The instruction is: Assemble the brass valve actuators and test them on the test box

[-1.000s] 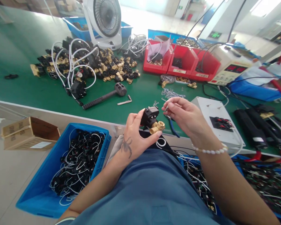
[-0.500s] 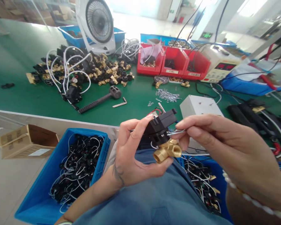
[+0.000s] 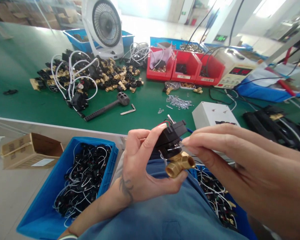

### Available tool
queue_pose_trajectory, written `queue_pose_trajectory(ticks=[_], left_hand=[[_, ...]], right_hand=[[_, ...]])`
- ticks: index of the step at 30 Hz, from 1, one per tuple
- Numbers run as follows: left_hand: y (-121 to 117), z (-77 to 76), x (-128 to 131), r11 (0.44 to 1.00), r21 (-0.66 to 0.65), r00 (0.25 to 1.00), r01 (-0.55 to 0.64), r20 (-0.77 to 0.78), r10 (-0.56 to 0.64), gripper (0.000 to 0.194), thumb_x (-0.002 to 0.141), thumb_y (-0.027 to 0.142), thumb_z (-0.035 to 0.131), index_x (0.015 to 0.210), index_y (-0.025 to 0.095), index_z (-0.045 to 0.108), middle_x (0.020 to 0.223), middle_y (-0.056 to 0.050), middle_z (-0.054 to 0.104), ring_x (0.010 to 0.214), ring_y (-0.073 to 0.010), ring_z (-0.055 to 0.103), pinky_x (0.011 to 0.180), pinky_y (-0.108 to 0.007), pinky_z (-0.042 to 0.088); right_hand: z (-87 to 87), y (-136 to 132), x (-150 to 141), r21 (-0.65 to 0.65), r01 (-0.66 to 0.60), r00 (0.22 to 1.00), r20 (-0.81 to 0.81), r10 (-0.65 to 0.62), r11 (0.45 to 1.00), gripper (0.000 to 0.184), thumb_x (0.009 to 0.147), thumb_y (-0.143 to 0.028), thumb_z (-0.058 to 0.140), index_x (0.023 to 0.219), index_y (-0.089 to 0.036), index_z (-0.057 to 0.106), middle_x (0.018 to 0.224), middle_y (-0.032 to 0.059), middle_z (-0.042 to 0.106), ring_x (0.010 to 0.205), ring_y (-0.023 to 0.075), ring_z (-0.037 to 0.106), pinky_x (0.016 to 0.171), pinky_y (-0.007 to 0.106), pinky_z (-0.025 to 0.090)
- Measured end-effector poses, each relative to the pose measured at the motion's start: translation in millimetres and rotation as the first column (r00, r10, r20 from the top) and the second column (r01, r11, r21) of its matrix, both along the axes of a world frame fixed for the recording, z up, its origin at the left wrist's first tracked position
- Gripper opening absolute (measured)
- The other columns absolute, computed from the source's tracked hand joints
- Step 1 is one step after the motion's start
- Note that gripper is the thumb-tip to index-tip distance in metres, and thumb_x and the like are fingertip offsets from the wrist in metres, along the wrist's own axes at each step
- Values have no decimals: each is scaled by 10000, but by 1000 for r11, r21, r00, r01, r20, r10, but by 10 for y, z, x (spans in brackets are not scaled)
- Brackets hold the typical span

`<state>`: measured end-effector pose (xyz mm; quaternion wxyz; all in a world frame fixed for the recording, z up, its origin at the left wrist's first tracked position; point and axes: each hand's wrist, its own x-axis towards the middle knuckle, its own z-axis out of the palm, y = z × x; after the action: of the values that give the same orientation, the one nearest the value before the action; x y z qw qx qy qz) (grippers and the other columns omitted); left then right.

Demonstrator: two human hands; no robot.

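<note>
My left hand is wrapped round a valve: a black plastic actuator on a brass tee body, held close above my lap. My right hand pinches a thin silver wire clip against the joint between the black part and the brass. Its fingertips touch the valve's right side. Red and white leads stick out behind the black part.
A blue bin of black wired parts stands at lower left, another at lower right. The green bench carries a heap of brass valves, a hammer, loose clips, red bins, a fan, a white box.
Both hands lifted the valve from the bench edge up close to me. My right hand brought a wire clip to it and has now pushed the clip further in.
</note>
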<state>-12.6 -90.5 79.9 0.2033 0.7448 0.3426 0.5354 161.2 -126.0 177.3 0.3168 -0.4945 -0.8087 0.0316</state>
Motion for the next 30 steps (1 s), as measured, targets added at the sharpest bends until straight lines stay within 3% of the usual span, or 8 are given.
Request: queue_pose_trajectory(ticks=[5,12,20,23,26,28,30], left_hand=[[10,39,-9,1000,19,999,-23,-41,24,773,736,393,789,1433,245,489,1151,-84,542,1041,-242,587,861,-377,608],[18,78,-45,1000,-26,997,11,-80,-13,790,701,372,825,1404,189,513,1139,-97,571,1043,-245,590,900,-377,594],[48,88,-66,999,-44,994,17,-106,-21,776,701,405,820,1399,238,524,1122,-74,554,1036,-232,586,868,-350,593],[97,42,-54,998,-50,994,38,-105,-43,751,721,410,808,1391,213,530,1107,-72,549,1033,-223,580,873,-338,586],[193,-102,-9,992,-114,994,58,-81,-67,739,730,392,810,1393,227,531,1108,-66,541,1025,-222,585,892,-364,582],[274,-243,41,980,-184,996,73,-41,-82,748,724,374,818,1400,231,530,1118,-64,535,1034,-226,589,909,-389,581],[359,-391,99,963,-253,996,92,1,-95,751,726,365,819,1405,227,529,1123,-61,532,1046,-224,590,913,-395,584]], right_hand=[[3,10,-49,-57,31,998,-51,-34,998,246,985,-210,598,1065,-399,734,1036,-17,750,863,190,733,750,280,613],[25,28,39,-82,-64,998,-25,63,995,300,970,-172,594,1122,-395,725,1124,-23,745,921,201,723,828,306,605],[-3,122,2,-132,-65,995,-89,53,989,199,993,-259,595,971,-385,747,1004,-25,756,847,200,725,757,308,613],[-94,207,-3,-128,-68,992,-110,54,989,188,988,-246,602,937,-357,746,970,-13,757,844,200,720,766,315,608],[-264,349,73,-136,-64,992,-113,49,989,150,983,-266,610,966,-321,749,982,14,753,879,204,712,801,320,597],[-427,478,209,-175,-5,992,-128,-17,985,208,975,-346,624,1155,-313,723,1071,36,741,923,218,708,844,346,594],[-635,609,396,-207,142,981,-102,-166,968,475,970,-437,610,1419,-285,579,1243,83,694,1027,252,692,916,400,579]])
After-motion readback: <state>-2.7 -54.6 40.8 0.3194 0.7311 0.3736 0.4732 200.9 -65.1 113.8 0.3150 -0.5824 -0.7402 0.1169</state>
